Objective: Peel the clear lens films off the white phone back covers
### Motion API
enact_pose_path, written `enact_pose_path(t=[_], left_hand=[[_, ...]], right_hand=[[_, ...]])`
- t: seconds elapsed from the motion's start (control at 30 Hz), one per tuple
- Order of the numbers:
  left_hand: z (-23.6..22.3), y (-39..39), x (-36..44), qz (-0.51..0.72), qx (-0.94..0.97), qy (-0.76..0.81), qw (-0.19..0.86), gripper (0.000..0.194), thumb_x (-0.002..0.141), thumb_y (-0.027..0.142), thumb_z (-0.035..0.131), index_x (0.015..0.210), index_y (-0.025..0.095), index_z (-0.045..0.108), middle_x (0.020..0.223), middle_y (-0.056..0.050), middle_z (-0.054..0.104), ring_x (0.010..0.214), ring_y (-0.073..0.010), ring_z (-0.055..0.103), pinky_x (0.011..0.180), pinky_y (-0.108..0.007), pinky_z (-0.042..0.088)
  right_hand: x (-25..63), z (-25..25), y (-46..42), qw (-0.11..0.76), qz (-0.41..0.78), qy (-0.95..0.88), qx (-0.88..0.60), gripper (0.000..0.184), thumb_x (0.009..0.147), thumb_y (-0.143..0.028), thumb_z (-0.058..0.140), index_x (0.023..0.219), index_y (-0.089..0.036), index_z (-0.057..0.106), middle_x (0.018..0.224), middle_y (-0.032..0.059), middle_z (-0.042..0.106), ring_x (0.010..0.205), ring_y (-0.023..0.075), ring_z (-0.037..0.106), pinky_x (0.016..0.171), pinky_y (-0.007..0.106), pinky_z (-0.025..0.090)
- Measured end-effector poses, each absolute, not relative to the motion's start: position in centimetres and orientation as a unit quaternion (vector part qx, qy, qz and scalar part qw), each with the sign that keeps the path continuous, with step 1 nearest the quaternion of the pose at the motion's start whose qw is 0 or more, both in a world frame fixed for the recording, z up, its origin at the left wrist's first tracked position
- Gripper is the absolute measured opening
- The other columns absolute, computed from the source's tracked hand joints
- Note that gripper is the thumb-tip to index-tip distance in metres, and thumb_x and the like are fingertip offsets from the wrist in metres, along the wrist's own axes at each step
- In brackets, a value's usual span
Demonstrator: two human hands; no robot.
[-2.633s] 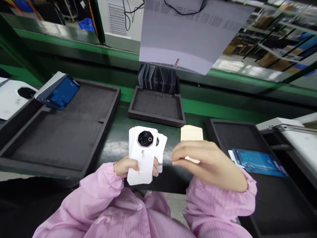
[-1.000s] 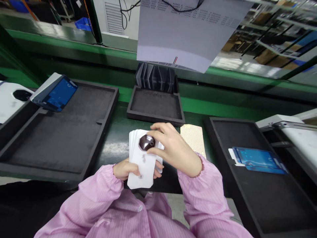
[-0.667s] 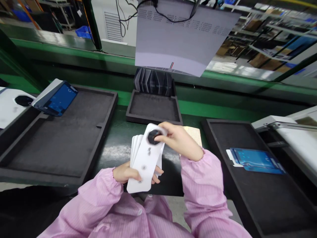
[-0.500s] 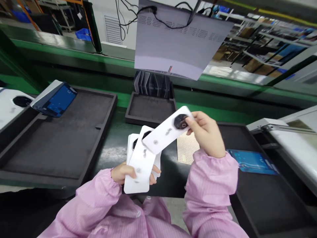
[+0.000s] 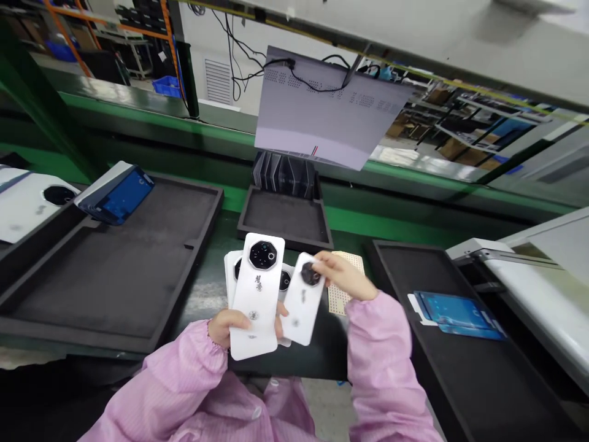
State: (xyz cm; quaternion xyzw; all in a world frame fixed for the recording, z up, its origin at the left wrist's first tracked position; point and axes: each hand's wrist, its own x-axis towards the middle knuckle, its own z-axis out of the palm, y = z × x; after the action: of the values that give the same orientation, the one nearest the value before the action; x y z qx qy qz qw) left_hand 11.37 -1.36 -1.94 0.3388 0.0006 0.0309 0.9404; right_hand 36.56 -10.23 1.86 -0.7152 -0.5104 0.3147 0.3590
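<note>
My left hand (image 5: pixel 224 325) is closed around the lower end of a white phone back cover (image 5: pixel 256 304), thumb on its face. The cover has a dark octagonal camera area near its top and small dark markings below. My right hand (image 5: pixel 346 275) pinches a second white back cover (image 5: pixel 302 313) by its camera end, tilted, just right of the first. Behind these, more white back covers (image 5: pixel 230 273) show in part; whether my left hand also grips them is hidden. A beige perforated sheet (image 5: pixel 339 299) lies on the bench by my right hand.
A black tray (image 5: pixel 115 276) on the left bears blue-filmed panels (image 5: pixel 124 196). A smaller black tray (image 5: pixel 285 215) with a row of dark sheets (image 5: pixel 283 175) stands ahead, below a grey monitor-like panel (image 5: pixel 331 116). At right, a black tray (image 5: pixel 488 374) holds blue-filmed pieces (image 5: pixel 460 313).
My right hand has moved down and left with its cover, which now hangs steeper, beside the left-hand one instead of across it. The left-hand cover stands more upright. The camera view has shifted.
</note>
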Motion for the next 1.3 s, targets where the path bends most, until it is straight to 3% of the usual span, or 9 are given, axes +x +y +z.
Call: enact_pose_path(t=[0.17, 0.27, 0.37, 0.53, 0.77, 0.9, 1.03, 1.17, 1.3], left_hand=[[-1.3, -1.5, 11.2, 0.013, 0.346, -0.001, 0.938, 0.056, 0.057, 0.025, 0.056, 0.109, 0.005, 0.058, 0.088, -0.015, 0.067, 0.078, -0.0246, 0.061, 0.062, -0.030, 0.045], [-1.4, -1.6, 11.1, -0.003, 0.351, 0.000, 0.936, 0.056, 0.057, 0.022, 0.056, 0.110, 0.005, 0.058, 0.089, -0.014, 0.067, 0.078, -0.0240, 0.062, 0.066, -0.032, 0.046], [-1.7, -1.6, 11.3, -0.001, 0.376, -0.006, 0.927, 0.057, 0.056, 0.019, 0.056, 0.111, 0.005, 0.057, 0.089, -0.013, 0.066, 0.081, -0.0256, 0.061, 0.071, -0.036, 0.045], [-2.2, -1.7, 11.6, 0.007, 0.446, -0.034, 0.894, 0.054, 0.054, 0.015, 0.057, 0.108, 0.009, 0.058, 0.090, -0.010, 0.064, 0.087, -0.0270, 0.058, 0.080, -0.042, 0.043], [-2.7, -1.9, 11.7, -0.003, 0.470, -0.036, 0.882, 0.050, 0.050, 0.012, 0.057, 0.100, 0.013, 0.060, 0.090, -0.006, 0.062, 0.087, -0.0248, 0.056, 0.081, -0.040, 0.042], [-2.8, -2.2, 11.8, 0.000, 0.436, -0.014, 0.900, 0.049, 0.048, 0.008, 0.054, 0.097, 0.011, 0.061, 0.088, -0.007, 0.065, 0.083, -0.0232, 0.058, 0.078, -0.037, 0.042], [-2.4, -2.2, 11.9, 0.021, 0.391, -0.007, 0.920, 0.051, 0.050, 0.013, 0.047, 0.099, 0.009, 0.060, 0.083, -0.010, 0.067, 0.082, -0.0255, 0.060, 0.073, -0.037, 0.044], [-2.0, -2.1, 11.7, 0.049, 0.354, -0.002, 0.934, 0.047, 0.050, 0.015, 0.042, 0.092, 0.009, 0.063, 0.080, -0.010, 0.068, 0.081, -0.0261, 0.062, 0.072, -0.035, 0.043], [-1.7, -2.2, 11.5, 0.040, 0.332, -0.003, 0.942, 0.049, 0.048, 0.014, 0.042, 0.091, 0.010, 0.064, 0.079, -0.010, 0.068, 0.078, -0.0254, 0.061, 0.067, -0.033, 0.044]], right_hand=[[32.6, -0.7, -7.6, 0.370, 0.204, -0.522, -0.741, 0.004, 0.073, -0.019, 0.061, 0.076, -0.016, 0.060, 0.077, 0.0031, 0.059, 0.074, 0.0165, 0.056, 0.068, 0.030, 0.046], [31.7, 1.7, -7.3, 0.428, 0.109, -0.499, -0.746, 0.013, 0.079, -0.020, 0.055, 0.091, -0.015, 0.059, 0.099, 0.0096, 0.055, 0.087, 0.0181, 0.053, 0.072, 0.031, 0.046], [30.6, 5.6, -7.9, 0.493, 0.048, -0.511, -0.702, 0.009, 0.083, -0.023, 0.054, 0.089, -0.018, 0.059, 0.094, 0.0066, 0.056, 0.080, 0.0160, 0.055, 0.068, 0.030, 0.047], [28.5, 8.5, -8.4, 0.439, 0.081, -0.600, -0.664, 0.008, 0.075, -0.016, 0.066, 0.080, -0.021, 0.062, 0.080, 0.0025, 0.059, 0.074, 0.0165, 0.054, 0.065, 0.030, 0.046], [29.7, 8.7, -8.5, 0.411, 0.186, -0.567, -0.689, 0.010, 0.072, -0.014, 0.066, 0.071, -0.019, 0.058, 0.072, -0.0011, 0.056, 0.063, 0.0121, 0.053, 0.058, 0.025, 0.044], [29.7, 9.1, -8.6, 0.372, 0.157, -0.607, -0.684, 0.015, 0.075, -0.012, 0.063, 0.066, -0.018, 0.054, 0.068, -0.0013, 0.053, 0.064, 0.0127, 0.050, 0.061, 0.026, 0.043], [28.0, 9.7, -9.5, 0.315, 0.065, -0.669, -0.671, 0.014, 0.081, -0.010, 0.054, 0.069, -0.018, 0.051, 0.075, 0.0036, 0.054, 0.076, 0.0178, 0.048, 0.069, 0.032, 0.042], [26.7, 11.2, -11.8, 0.250, 0.167, -0.789, -0.536, 0.011, 0.083, -0.009, 0.050, 0.075, -0.017, 0.053, 0.080, 0.0054, 0.058, 0.078, 0.0176, 0.051, 0.068, 0.030, 0.045], [27.6, 12.6, -13.4, 0.303, 0.235, -0.817, -0.432, 0.006, 0.086, -0.013, 0.052, 0.086, -0.017, 0.057, 0.076, 0.0028, 0.063, 0.071, 0.0133, 0.056, 0.065, 0.026, 0.047]])
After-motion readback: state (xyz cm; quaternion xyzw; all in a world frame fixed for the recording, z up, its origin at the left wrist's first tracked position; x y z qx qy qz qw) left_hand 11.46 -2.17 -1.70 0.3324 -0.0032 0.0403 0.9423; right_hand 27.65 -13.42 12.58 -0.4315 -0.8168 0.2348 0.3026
